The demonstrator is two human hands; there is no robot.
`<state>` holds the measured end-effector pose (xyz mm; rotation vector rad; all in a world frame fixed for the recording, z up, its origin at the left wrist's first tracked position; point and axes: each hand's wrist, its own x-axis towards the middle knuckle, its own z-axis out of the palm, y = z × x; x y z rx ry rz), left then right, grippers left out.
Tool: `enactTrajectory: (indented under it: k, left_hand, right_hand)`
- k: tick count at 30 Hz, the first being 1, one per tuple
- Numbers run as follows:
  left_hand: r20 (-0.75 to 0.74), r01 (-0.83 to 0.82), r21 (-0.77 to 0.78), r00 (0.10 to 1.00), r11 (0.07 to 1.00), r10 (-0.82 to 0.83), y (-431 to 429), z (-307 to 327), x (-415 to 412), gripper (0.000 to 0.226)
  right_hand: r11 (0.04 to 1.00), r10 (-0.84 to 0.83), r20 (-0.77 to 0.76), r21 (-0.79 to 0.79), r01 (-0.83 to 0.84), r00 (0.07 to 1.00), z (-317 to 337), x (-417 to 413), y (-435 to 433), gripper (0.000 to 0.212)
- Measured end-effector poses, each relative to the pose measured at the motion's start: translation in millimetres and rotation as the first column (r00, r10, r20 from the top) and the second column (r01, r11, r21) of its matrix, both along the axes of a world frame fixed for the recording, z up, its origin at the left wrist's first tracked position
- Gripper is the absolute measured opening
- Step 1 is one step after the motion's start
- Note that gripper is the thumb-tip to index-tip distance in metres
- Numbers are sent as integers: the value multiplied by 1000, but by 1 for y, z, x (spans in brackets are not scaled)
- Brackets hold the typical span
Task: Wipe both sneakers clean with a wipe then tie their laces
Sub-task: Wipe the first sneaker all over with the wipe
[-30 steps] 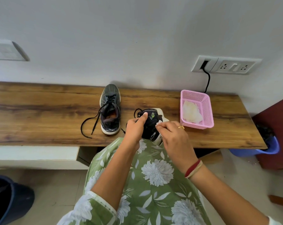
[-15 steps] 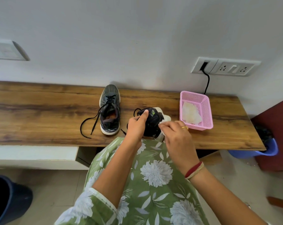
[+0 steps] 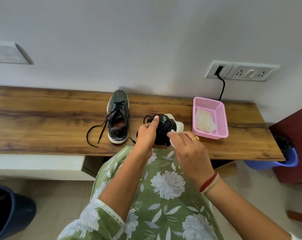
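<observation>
Wooden counter (image 3: 42,122) runs left to right along the wall, and everything I need sits toward its near edge. The flat sneaker (image 3: 118,116) rests on its sole, toe to the wall and heel to me, with its loose laces (image 3: 102,132) trailing off left. Just right of it is the tipped sneaker (image 3: 163,129), rolled so its white sole (image 3: 178,126) faces right, toward the pink basket (image 3: 221,118) of spare wipes (image 3: 204,121). My left hand (image 3: 146,134) grips this shoe from the left, thumb laid over the top. My right hand (image 3: 186,148) comes at it from the near right, fingers reaching onto the near end beside the sole. They are blurred, and I cannot tell whether the white scrap under them is a wipe or sole rim, so I cannot call that hand's grip. I judge the wiping falls to the right hand, since the sole faces it.
</observation>
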<state>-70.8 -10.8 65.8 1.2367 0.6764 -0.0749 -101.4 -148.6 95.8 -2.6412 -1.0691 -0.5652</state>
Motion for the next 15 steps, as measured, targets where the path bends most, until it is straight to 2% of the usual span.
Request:
enactTrajectory:
  k: [4, 6, 7, 9, 11, 13, 15]
  left_hand:
    - [19, 42, 9, 999, 999, -42, 1, 0, -2, 45]
    - [30, 89, 30, 996, 996, -90, 3, 0, -4, 46]
    - [32, 121, 48, 992, 992, -122, 4, -2, -5, 48]
    - [58, 189, 79, 979, 979, -194, 8, -3, -11, 58]
    - [67, 248, 96, 965, 964, -255, 10, -6, -18, 69]
    - [55, 273, 123, 958, 954, -281, 10, -8, -24, 64]
    - [52, 275, 144, 957, 950, -285, 9, -9, -27, 58]
  right_hand:
    - [997, 60, 1, -49, -60, 998, -10, -3, 8, 15]
    - [994, 101, -116, -41, -106, 988, -13, -10, 11, 19]
    - [995, 96, -218, 23, -93, 971, -11, -13, 11, 24]
    - [965, 81, -427, 261, 38, 900, 4, -11, 11, 26]
    - [865, 45, -503, 452, 218, 863, 18, 6, 11, 30]
    - [834, -37, -558, 440, 333, 829, 23, 33, 8, 31]
    - [871, -106, -599, 329, 366, 793, 19, 48, 8, 30]
